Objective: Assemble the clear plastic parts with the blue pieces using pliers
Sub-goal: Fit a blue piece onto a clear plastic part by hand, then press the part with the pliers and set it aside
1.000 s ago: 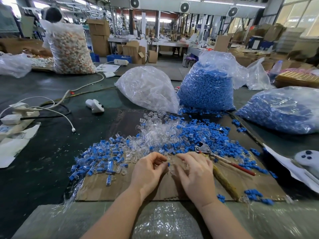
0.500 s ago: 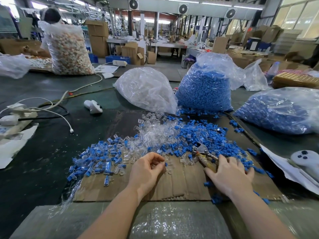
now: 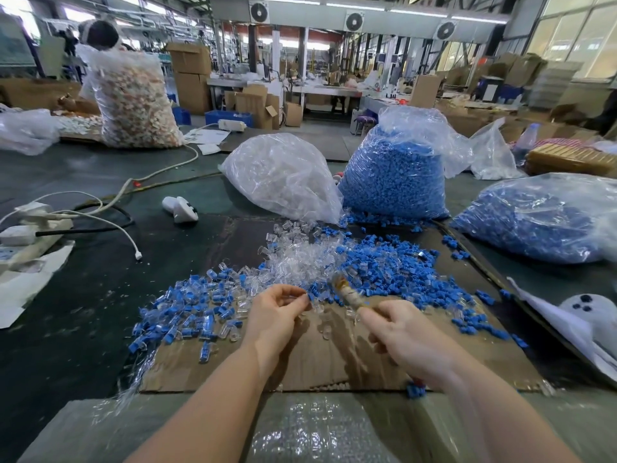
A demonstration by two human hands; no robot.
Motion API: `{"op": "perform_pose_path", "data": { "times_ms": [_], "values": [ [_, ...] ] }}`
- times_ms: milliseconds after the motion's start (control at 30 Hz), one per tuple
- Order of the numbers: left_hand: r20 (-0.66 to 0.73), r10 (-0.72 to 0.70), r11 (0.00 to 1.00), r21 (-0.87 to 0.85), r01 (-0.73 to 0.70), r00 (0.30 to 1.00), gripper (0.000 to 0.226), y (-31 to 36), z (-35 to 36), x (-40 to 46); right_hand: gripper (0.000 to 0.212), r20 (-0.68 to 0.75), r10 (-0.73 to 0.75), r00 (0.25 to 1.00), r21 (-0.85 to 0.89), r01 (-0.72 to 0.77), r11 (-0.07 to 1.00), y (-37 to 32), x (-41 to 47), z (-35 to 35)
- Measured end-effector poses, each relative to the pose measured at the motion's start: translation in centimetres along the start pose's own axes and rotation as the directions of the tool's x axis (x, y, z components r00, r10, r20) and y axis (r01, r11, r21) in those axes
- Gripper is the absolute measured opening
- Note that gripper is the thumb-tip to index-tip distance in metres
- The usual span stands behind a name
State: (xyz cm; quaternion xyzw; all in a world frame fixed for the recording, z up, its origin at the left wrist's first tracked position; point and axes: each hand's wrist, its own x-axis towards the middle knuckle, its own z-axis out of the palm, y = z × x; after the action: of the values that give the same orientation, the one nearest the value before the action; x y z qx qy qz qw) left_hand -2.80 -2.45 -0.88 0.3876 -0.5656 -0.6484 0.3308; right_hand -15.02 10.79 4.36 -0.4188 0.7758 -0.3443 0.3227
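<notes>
Power strip (image 3: 23,233): sits at the far left of the dark table (image 3: 76,312) with white cables trailing from it, well apart from the work area.
Assembled pieces (image 3: 187,312): a loose scatter of clear shells with blue inserts lies on the left part of the cardboard sheet (image 3: 300,365), probably parked there so finished work stays apart from raw stock.
Left hand (image 3: 272,315): hovers over the cardboard near its middle, fingers curled in and thumb meeting the fingertips (image 3: 302,300). It pinches a small piece with blue showing at the tips. Whether a clear shell is already on it I cannot tell. Held up like this, it seems offered to the tool.
Clear plastic parts (image 3: 300,259): a heap in the middle of the cardboard, just beyond the left hand, spilling from the bag of clear parts (image 3: 283,175) behind.
Pliers (image 3: 347,294): blurred and angled towards the left hand's piece, nose near it, contact not clear. Whether the nose is open cannot be told.
Right hand (image 3: 405,335): fingers wrapped round the pliers' handles, a firm closed grip. Likely bringing the tool in for a squeeze.
Blue pieces (image 3: 400,265): heaped right of the clear ones, within easy reach.
Bags of blue pieces (image 3: 394,182): stand behind and to the right as bulk supply.
</notes>
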Motion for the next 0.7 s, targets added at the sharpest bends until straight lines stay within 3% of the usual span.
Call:
{"op": "perform_pose_path", "data": {
  "times_ms": [133,467,700],
  "values": [
    [-0.025,-0.055,0.994,-0.092,0.053,0.998,0.006,0.3,0.1,0.0,0.005,0.156,0.064,0.986,0.006,-0.066,0.998,-0.8,-0.7,0.9],
    [-0.081,-0.052,0.999,0.001,0.052,0.995,0.004,0.4,0.3,-0.3,0.005,0.217,0.155,0.964,-0.066,-0.144,0.987,-1.5,-0.9,1.4],
    [-0.091,-0.067,0.997,-0.049,0.063,0.994,0.004,0.6,0.6,-0.3,0.011,0.212,0.139,0.967,-0.071,-0.126,0.989,-1.3,-0.7,1.1]
  ]
}}
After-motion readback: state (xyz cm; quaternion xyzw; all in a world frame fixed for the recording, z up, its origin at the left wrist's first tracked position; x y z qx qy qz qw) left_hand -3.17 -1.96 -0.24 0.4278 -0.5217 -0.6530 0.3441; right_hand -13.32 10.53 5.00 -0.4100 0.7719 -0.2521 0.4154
